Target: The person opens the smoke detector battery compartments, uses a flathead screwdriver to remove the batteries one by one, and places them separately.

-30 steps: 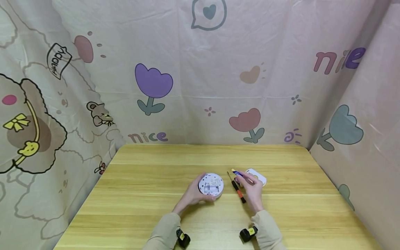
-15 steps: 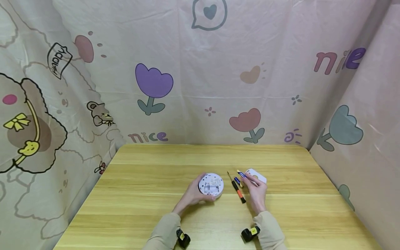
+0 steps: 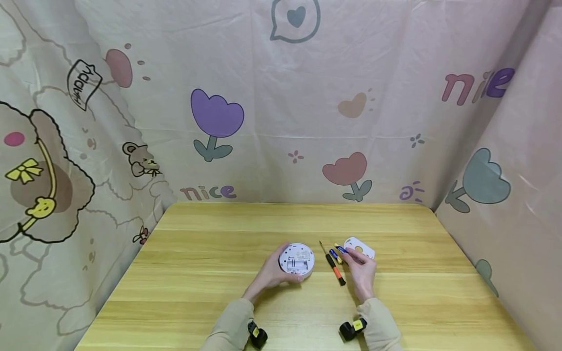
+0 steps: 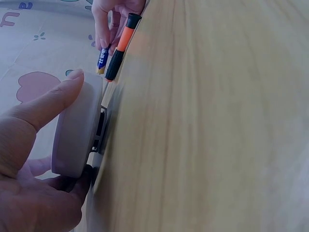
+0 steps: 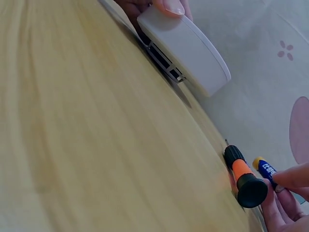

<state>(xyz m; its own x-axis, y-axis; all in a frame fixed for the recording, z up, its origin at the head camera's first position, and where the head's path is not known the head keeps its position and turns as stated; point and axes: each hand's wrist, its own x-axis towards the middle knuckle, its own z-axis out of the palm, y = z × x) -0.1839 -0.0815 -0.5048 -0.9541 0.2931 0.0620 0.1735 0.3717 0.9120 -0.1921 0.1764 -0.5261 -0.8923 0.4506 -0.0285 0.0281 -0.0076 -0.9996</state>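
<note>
My left hand (image 3: 271, 274) grips a round white smoke-detector-like device (image 3: 303, 254) by its edge, tilted so that its back and an open battery compartment face the head camera. Thumb and fingers sit on opposite sides of its rim in the left wrist view. To the right, my right hand (image 3: 361, 273) pinches a blue-and-yellow battery (image 5: 265, 169) between thumb and fingers, low over the table. A second similar battery (image 3: 334, 255) lies just left of those fingertips. Alongside it lies a screwdriver (image 3: 335, 271) with a black and orange handle, its thin shaft pointing away.
A white plate (image 3: 353, 242) with a hole lies behind my right hand, partly covered by it. The wooden table (image 3: 210, 253) runs back to a printed curtain (image 3: 272, 107), which also hangs at both sides. Black wrist cameras (image 3: 258, 336) sit by both sleeves.
My right hand has shifted right and slightly nearer with its battery, and the second battery beside the screwdriver has come into view. My left hand and the white device have stayed in place.
</note>
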